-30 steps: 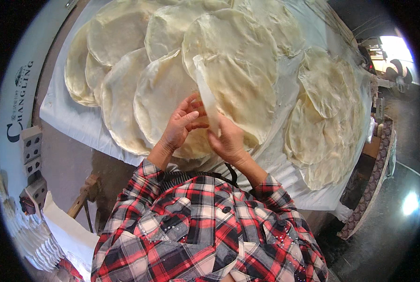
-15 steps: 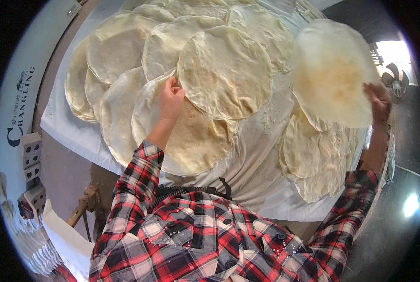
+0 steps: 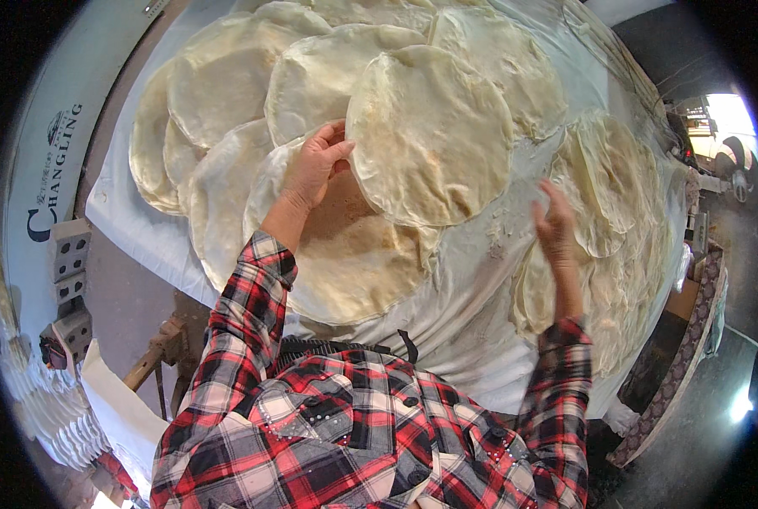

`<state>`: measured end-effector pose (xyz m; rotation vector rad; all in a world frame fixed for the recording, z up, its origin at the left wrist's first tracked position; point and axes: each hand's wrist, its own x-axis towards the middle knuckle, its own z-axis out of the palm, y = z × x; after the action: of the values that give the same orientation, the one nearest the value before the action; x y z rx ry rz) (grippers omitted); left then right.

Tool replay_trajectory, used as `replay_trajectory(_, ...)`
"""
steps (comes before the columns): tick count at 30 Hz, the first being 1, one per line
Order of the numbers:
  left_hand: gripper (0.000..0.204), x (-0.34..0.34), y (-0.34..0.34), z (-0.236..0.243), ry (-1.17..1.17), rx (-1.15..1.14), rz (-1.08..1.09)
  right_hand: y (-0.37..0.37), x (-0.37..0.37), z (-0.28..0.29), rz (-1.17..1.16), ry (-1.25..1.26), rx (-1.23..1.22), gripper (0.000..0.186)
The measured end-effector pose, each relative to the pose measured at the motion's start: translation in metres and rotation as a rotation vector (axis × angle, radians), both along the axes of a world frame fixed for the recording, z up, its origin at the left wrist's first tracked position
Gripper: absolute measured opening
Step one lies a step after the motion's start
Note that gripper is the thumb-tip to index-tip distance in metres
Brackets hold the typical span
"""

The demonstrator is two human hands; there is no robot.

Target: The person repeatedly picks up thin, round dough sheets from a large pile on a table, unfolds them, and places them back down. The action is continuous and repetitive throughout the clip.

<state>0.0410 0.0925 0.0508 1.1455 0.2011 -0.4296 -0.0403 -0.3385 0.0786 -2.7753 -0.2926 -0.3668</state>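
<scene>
Large thin round flatbreads lie in overlapping piles in the middle and on the left. My left hand pinches the left edge of the uppermost flatbread between thumb and fingers. Below that hand, another flatbread is partly covered and shaded. My right hand hangs empty, slightly blurred, with its fingers apart. It is between the middle pile and a second group of flatbreads on the right, which are loosely folded and overlapping.
A white cloth covers the table, with crumbs scattered near its middle. Perforated blocks and a wooden piece stand at the left. A fan is at the far right, beside a patterned board edge.
My right hand let go of the flatbread it held, which now lies with the right group, and came back leftward. My left hand moved up slightly to the uppermost flatbread's edge.
</scene>
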Motion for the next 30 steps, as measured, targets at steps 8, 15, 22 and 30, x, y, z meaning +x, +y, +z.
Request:
replay_trajectory(8, 0.045, 0.008, -0.014, 0.012, -0.042, -0.122, -0.149, 0.225, 0.031, -0.009, 0.041, 0.368, 0.711, 0.057)
replay_trajectory(15, 0.043, 0.018, -0.025, -0.009, -0.109, -0.006, -0.038, 0.268, 0.064, -0.006, -0.026, 0.386, 0.706, 0.059)
replay_trajectory(22, 0.039, 0.032, -0.049, -0.012, -0.305, 0.268, -0.055, 0.262, 0.090, -0.003, -0.173, 0.303, 0.280, 0.036)
replay_trajectory(30, 0.034, 0.032, -0.062, 0.034, -0.063, -0.275, -0.076, 0.151, 0.084, 0.045, -0.263, 0.484, 1.271, 0.022)
